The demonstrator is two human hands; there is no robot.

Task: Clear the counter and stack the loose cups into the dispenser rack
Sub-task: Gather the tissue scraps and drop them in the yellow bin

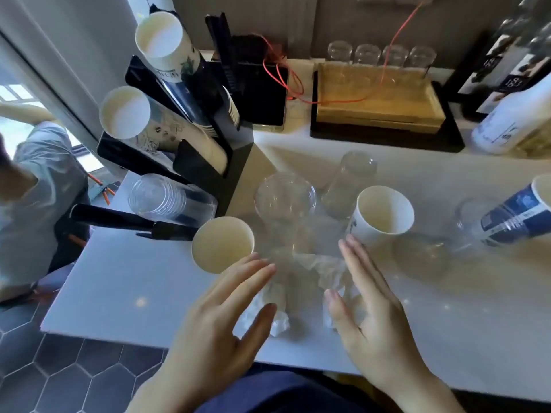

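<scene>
Loose cups stand on the white counter (125,296): a paper cup (222,244) at the left, a clear plastic cup (284,201), an upturned clear cup (348,183), and a printed paper cup (383,214). Crumpled white tissue (310,275) lies between my hands. My left hand (223,323) and right hand (372,311) hover open on either side of the tissue, fingers straight, holding nothing. The black dispenser rack (190,150) at the left holds paper cup stacks (161,43) and a clear cup stack (170,201).
A blue paper cup stack (518,213) lies on its side at the right beside a clear cup (469,219). A napkin tray (378,99), glass jars, a red cable, and a white bottle (512,117) line the back. A person stands at the far left.
</scene>
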